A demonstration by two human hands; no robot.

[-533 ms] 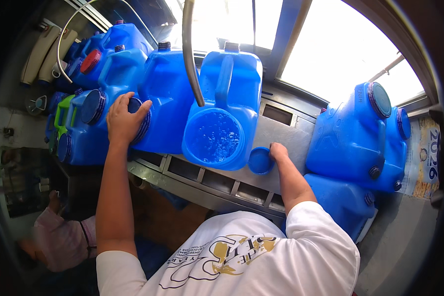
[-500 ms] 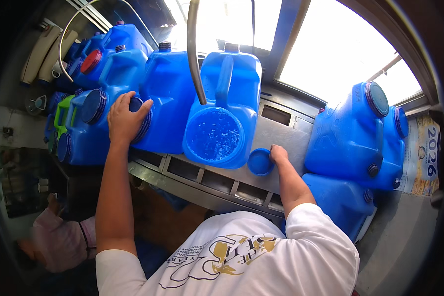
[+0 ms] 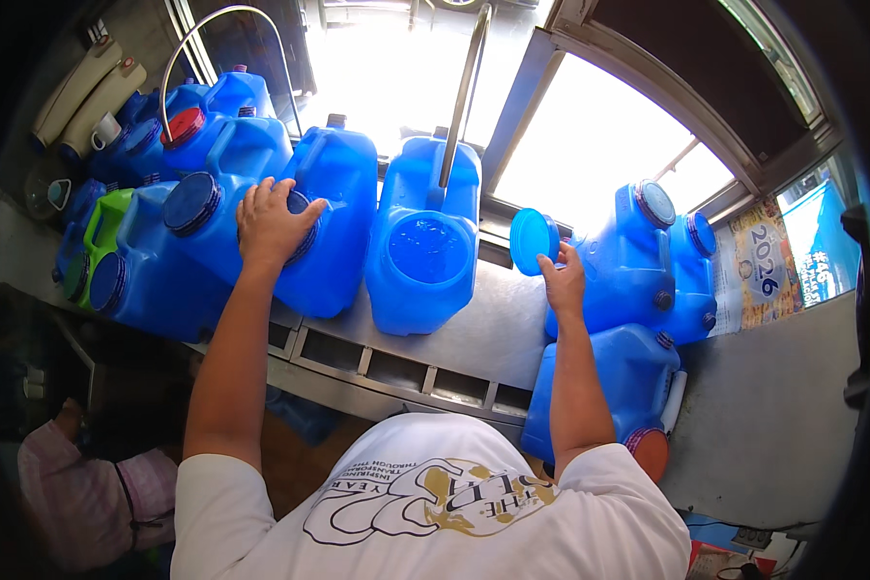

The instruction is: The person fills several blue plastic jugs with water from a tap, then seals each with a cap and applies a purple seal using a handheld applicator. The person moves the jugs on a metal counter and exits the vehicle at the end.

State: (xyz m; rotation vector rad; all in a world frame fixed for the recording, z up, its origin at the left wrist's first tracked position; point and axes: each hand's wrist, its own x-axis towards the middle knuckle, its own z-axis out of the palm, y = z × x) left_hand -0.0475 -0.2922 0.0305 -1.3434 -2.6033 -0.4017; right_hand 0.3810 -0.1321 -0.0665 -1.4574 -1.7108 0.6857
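Note:
My left hand [image 3: 273, 224] is spread over the dark round lid [image 3: 307, 242] on the front of a blue water jug [image 3: 346, 193], its thumb and fingers around the lid's edge. In the middle, another blue jug [image 3: 420, 309] stands with its wide round mouth uncovered. Water [image 3: 428, 247] shows inside that mouth. A metal spout pipe [image 3: 462, 101] hangs over the jug's handle, its lower end just behind the mouth. To the right, my right hand [image 3: 563, 276] holds a light-blue round lid [image 3: 532, 242] by its edge, raised above the metal counter.
Several capped jugs crowd the left, including a green jug [image 3: 104, 232] and one with a red lid [image 3: 183, 128]. More blue jugs [image 3: 604, 377] stand at the right. The steel counter [image 3: 483, 343] has slots along its front edge. Another person's sleeve [image 3: 72, 483] shows at lower left.
My right hand has lifted the lid from low over the counter, up and away from me. The water's surface has fewer bubbles. My left hand stays on its lid; the view has shifted.

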